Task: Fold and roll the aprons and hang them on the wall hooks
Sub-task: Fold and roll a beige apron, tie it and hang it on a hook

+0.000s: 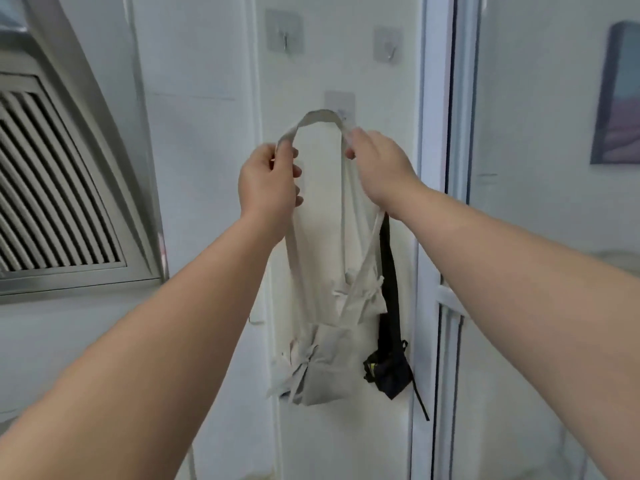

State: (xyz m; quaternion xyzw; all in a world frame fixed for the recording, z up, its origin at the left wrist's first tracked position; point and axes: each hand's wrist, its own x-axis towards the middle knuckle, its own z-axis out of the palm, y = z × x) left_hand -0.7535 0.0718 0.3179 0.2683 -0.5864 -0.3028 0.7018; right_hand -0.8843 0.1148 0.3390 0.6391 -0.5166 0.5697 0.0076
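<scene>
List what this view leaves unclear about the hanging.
Head view only:
- Lower hook: its prong is covered by the neck strap and right hand, so whether the loop is on it is unclear.
- Black apron: strap top hidden behind the right wrist.
- Wall picture: cut by the right edge, blurred.

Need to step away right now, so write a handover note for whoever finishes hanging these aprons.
Left hand pinches the beige neck loop on its left; right hand grips its right side.
Loop's top is at the lower hook; caught or not, unclear.
Its rolled beige apron dangles below.
A black rolled apron and second beige bundle hang alongside, their hanging point hidden.
Two upper hooks bare.
Left: seat loop, release.
</scene>
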